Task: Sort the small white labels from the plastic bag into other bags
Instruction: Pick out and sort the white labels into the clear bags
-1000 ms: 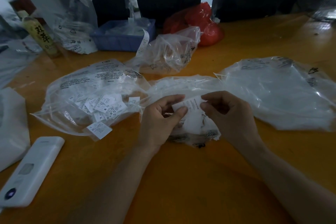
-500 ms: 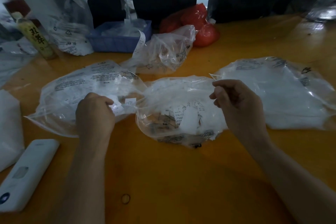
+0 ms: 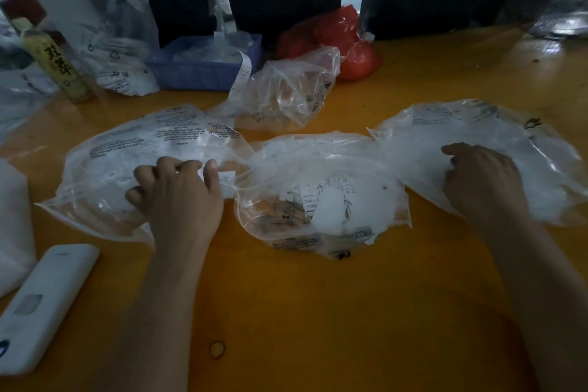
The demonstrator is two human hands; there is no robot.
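Note:
Three clear plastic bags lie in a row on the orange table (image 3: 318,312). My left hand (image 3: 178,197) rests on the left bag (image 3: 127,149) at its open mouth, fingers curled down onto small white labels; one label (image 3: 227,180) pokes out beside the thumb. The middle bag (image 3: 366,169) holds several printed white labels (image 3: 327,210), and no hand touches it. My right hand (image 3: 480,181) sits on the right bag (image 3: 477,124), which looks white inside. Its fingers bend downward and their tips are hidden.
A white handheld device (image 3: 41,305) lies at the front left beside a white bag (image 3: 12,216). Farther back stand a bottle (image 3: 54,70), a blue tray (image 3: 203,73), a crumpled clear bag (image 3: 286,92) and a red bag (image 3: 343,38).
Both hands left the label they held together over the middle bag. My left hand went to the left bag's mouth, my right hand swung out onto the right bag.

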